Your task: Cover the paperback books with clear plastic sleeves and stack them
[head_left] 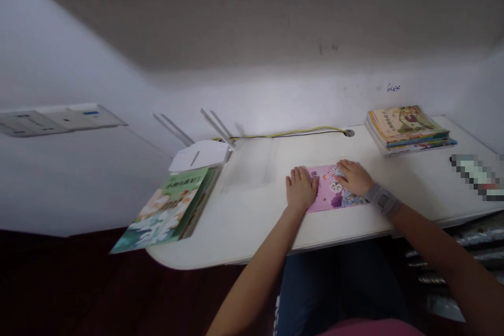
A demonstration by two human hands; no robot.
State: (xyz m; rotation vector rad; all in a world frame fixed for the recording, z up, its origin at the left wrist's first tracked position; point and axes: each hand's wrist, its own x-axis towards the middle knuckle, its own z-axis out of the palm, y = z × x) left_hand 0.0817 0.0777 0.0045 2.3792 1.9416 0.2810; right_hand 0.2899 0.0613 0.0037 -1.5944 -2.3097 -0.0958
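Note:
A pink picture book point(325, 197) lies flat on the white desk point(252, 220), its cover facing up. My left hand point(301, 189) rests on the book's left edge, palm down with the fingers stretched out. Over the upper right part of the cover lies my right hand point(354, 177), also flat, with a grey band point(382, 200) around the wrist. Both hands hide parts of the cover, and neither grips anything.
A stack of picture books point(409, 128) stands at the back right. Green-covered books point(169, 210) overhang the left desk edge beside a white router point(200, 155) with raised antennas. Yellow and black cables point(291, 132) run along the wall into a desk hole point(348, 133).

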